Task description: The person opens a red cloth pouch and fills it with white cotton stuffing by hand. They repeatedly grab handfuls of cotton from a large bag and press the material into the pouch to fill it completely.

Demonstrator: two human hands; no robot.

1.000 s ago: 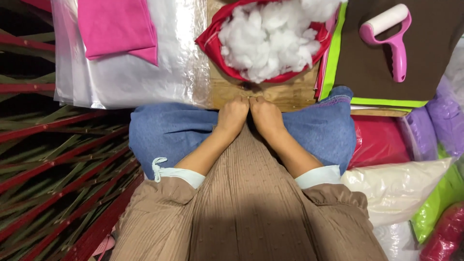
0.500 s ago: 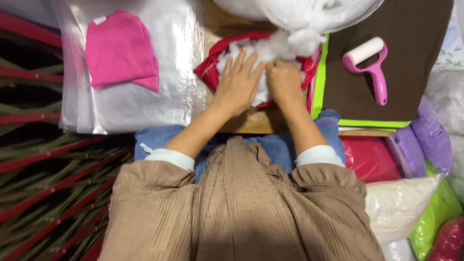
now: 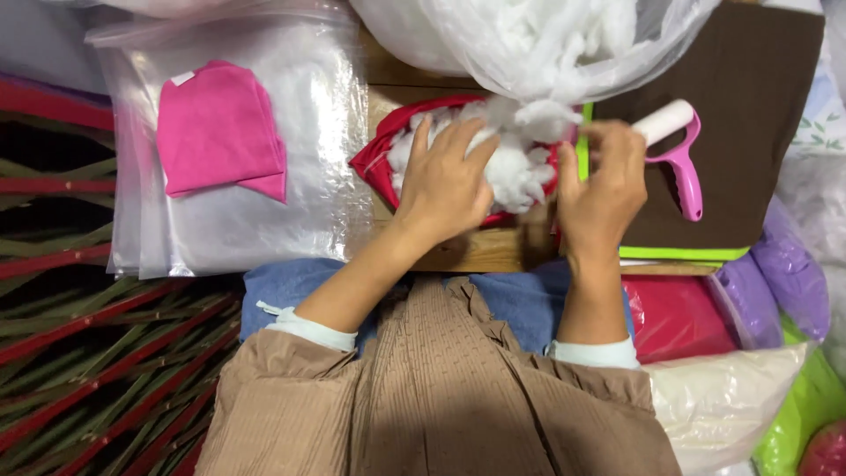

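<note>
A red fabric pouch (image 3: 374, 163) lies on a wooden board (image 3: 476, 251), filled with white fluffy stuffing (image 3: 520, 172). My left hand (image 3: 445, 181) rests flat on the stuffing with fingers spread, pressing it down. My right hand (image 3: 604, 181) is at the pouch's right edge, fingers curled around a tuft of stuffing that hangs out of a large clear plastic bag (image 3: 546, 44) of the same white fibre above.
A pink lint roller (image 3: 679, 150) lies on brown felt (image 3: 749, 106) at the right. A pink cloth (image 3: 220, 128) sits on clear zip bags (image 3: 264, 220) at the left. Blue denim (image 3: 282, 286), red, purple, cream and green bags crowd the right side. A red-striped woven mat (image 3: 88, 353) covers the left.
My hands went from my lap up to the red pouch. My right hand has since shifted right to the pouch's edge and the hanging stuffing. The view has moved closer.
</note>
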